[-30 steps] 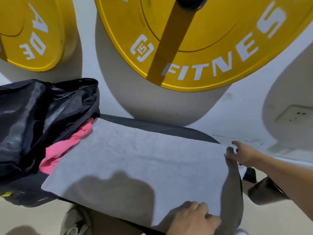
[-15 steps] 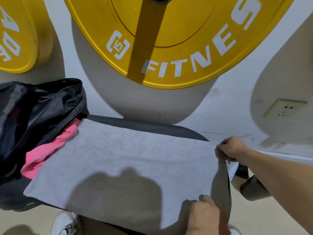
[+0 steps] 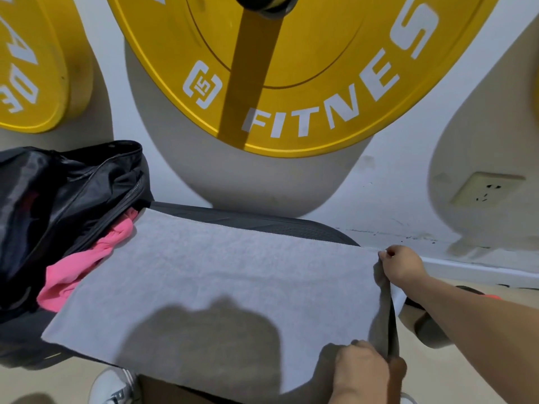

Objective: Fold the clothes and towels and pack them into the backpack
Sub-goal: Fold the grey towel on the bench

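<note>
While the flat grey terry towel (image 3: 218, 287) lies spread across the dark padded counter (image 3: 262, 221), the right grip (image 3: 404, 266) pinches its far right corner and the left grip (image 3: 364, 371) curls round its near right corner. A crumpled pink garment (image 3: 87, 263) sits partly inside the open black nylon backpack (image 3: 58, 193), left. Assessment: packing is begun; the towel's folding and stowing remain.

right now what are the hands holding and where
Both hold the grey towel at its right edge: the right hand pinches the far corner, the left hand grips the near corner.
</note>
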